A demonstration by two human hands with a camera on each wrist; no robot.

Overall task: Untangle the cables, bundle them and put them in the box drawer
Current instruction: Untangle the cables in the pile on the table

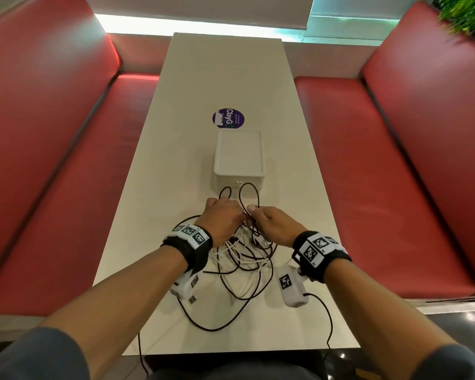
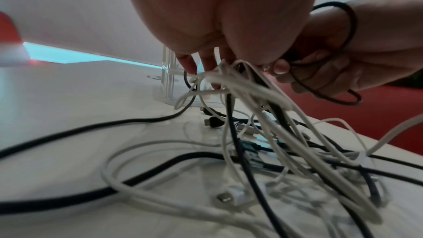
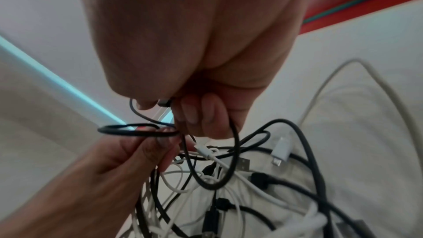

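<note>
- The left hand (image 1: 222, 218) hides its fingertips in the head view.
- The cable tangle (image 1: 242, 259) is partly covered by both wrists.
- Sticker (image 1: 228, 118) small print: unreadable.

I read this as a booth in a restaurant or café. A long, narrow pale counter (image 1: 225, 78) runs away from me down the middle, flanked on both sides by red padded bench seats (image 1: 368, 165) with tall red backrests (image 1: 39, 105), the upholstery smooth and vinyl-like. A round purple promotional sticker (image 1: 228, 118) printed with the letters "ClayG" is fixed flat to the counter surface, of the kind used on public dining tables. At the far end a clear acrylic panel (image 1: 348, 26) stands against a pale wall, and green foliage (image 1: 466, 12) shows at the upper right corner behind the seat back.
</note>
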